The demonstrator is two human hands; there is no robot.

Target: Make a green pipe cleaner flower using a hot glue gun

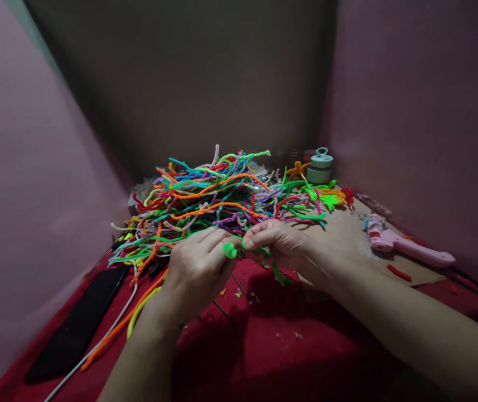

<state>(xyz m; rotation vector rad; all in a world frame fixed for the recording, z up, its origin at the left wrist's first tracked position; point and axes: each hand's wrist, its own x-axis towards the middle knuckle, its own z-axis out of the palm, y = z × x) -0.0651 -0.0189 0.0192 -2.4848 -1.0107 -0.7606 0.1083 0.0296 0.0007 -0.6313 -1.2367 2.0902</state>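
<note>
My left hand (197,273) is closed, its fingertips pinching a bright green pipe cleaner piece (229,250) whose fuzzy end pokes out beside the thumb. Close on its right, my right hand (278,243) pinches the same green strand between thumb and forefinger. A branched green pipe cleaner part (280,275) hangs below the right hand; whether it joins the pinched strand I cannot tell. Just beyond both hands rises a large heap of pipe cleaners (209,195) in many colours. Curled fingers hide part of the green strand.
At the right, a pink glue gun (414,248) lies on a cardboard sheet (339,240) near a red piece (399,272). A mint-coloured container (319,167) stands behind. On the left are a black flat slab (77,324) and a white cable (109,330). Red cloth (264,346) covers the table.
</note>
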